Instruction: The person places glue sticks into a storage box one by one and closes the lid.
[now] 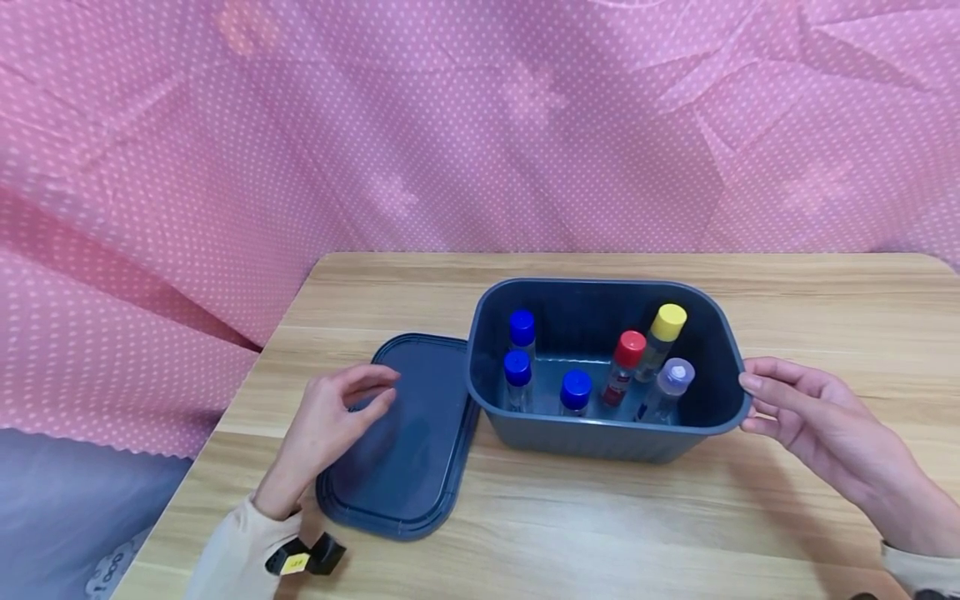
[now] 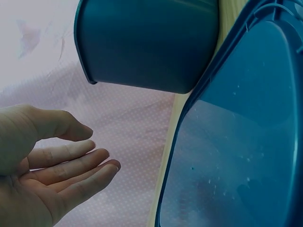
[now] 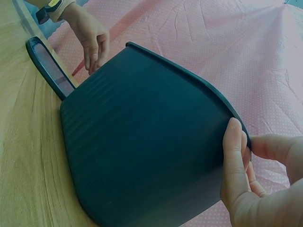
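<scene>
A dark blue-grey plastic box (image 1: pixel 585 443) stands on the table with its top uncovered. Inside it are small clear bottles: three with blue caps, one red-capped bottle (image 1: pixel 624 367), one yellow-capped bottle (image 1: pixel 662 340) and one with a pale translucent cap (image 1: pixel 667 390). My right hand (image 1: pixel 832 433) pinches the rim at the box's right end, with thumb and fingers about the edge in the right wrist view. To the left of the box lies its matching lid (image 1: pixel 420 450), flat on the table. Over that lid hovers my left hand (image 1: pixel 330 421), fingers loosely bent, holding nothing.
The wooden table (image 1: pixel 570 521) has its back edge along a pink dotted cloth (image 1: pixel 450 150), which also hangs at the left. The box's left end overlaps the lid's right edge in the head view. A black device (image 1: pixel 303 556) sits on the left wrist.
</scene>
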`<state>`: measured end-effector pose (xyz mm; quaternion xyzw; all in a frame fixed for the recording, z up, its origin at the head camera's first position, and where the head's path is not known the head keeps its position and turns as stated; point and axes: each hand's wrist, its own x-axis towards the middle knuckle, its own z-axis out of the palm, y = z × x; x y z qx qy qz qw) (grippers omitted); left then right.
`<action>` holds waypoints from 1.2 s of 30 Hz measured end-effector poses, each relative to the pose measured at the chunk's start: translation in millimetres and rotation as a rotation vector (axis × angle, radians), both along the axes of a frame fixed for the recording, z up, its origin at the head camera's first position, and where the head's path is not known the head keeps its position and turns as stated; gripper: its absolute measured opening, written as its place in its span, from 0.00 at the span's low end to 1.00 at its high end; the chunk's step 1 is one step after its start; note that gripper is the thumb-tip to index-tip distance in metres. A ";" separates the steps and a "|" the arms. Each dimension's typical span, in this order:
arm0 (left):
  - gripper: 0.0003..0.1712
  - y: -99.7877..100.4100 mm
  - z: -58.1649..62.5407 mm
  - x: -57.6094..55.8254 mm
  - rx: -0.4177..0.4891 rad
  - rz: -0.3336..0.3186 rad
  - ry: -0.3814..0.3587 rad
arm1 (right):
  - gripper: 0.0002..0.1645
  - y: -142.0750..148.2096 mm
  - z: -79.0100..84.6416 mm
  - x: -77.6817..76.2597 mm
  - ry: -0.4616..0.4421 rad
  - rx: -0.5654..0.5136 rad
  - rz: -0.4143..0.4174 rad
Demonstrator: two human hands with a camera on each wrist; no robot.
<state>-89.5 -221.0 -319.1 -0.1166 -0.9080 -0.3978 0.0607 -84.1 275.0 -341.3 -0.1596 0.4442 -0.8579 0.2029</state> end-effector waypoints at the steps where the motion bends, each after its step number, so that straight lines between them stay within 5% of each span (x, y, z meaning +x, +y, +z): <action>1: 0.13 -0.6 -0.6 -0.1 -0.002 0.001 0.001 | 0.25 0.1 -0.4 0.0 0.003 0.003 -0.002; 14: 0.13 -7.1 -7.8 -1.6 -0.068 0.039 0.000 | 0.26 0.4 -0.7 -0.1 0.003 0.008 -0.013; 36: 0.15 -15.6 -17.1 -1.5 -0.055 0.081 -0.058 | 0.25 1.6 -0.7 -1.4 -0.010 0.031 -0.026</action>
